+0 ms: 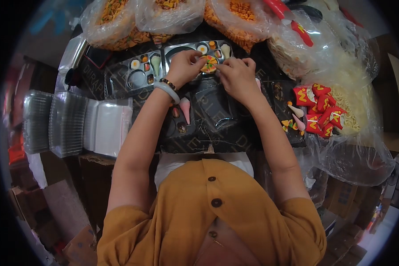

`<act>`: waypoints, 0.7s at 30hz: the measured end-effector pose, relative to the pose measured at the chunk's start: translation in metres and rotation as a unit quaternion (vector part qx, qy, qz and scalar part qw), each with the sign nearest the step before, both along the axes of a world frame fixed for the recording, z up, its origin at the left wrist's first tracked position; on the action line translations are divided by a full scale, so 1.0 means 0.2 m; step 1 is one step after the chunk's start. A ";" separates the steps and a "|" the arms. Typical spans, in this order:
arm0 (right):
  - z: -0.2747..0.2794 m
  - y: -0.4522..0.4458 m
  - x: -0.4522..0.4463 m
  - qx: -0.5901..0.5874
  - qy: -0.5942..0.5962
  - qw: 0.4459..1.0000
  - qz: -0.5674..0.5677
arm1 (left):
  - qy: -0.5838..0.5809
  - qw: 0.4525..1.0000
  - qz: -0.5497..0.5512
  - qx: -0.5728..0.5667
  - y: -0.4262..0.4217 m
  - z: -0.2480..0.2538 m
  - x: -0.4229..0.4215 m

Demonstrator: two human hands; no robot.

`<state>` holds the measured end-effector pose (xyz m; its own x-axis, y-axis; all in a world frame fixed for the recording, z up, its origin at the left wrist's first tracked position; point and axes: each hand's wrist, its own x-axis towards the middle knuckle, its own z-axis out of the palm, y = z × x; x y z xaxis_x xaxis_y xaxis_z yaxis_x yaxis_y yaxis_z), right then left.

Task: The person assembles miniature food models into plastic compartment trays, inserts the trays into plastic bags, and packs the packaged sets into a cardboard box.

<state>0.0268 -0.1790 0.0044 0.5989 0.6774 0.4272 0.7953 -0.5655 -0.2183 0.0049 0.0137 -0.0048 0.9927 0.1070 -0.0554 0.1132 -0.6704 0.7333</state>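
A small round toy pizza (209, 64) with colourful toppings is held over a silver compartment tray (175, 52). My left hand (185, 67), with beads and a pale bangle at the wrist, pinches its left side. From the right, my right hand (239, 76) has its fingertips closed at the pizza's edge. In that tray, a toy fried egg (202, 48) and a pale green cone-shaped piece (226, 50) show; my hands cover some compartments. Left of it lies a second silver tray (138, 79) with similar small pieces.
Plastic bags of small orange pieces (115, 13) line the back. Stacked clear plastic trays (68, 122) stand at left. Red toy packets (320, 108) lie at right beside a bag of pale pieces (352, 113). A clear tray with a pink cone (185, 110) sits near the front edge.
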 end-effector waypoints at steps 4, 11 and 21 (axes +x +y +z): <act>0.05 -0.11 -0.08 0.096 0.076 0.992 -0.023 | 0.030 0.864 0.054 -0.500 -0.04 0.06 -0.11; 0.07 -0.24 -0.43 0.223 0.260 0.939 -0.037 | 0.006 0.836 -0.003 -0.548 -0.23 0.14 -0.36; 0.02 -0.32 -0.44 0.288 0.308 0.904 -0.065 | 0.016 0.865 -0.133 -0.483 -0.46 0.04 -0.46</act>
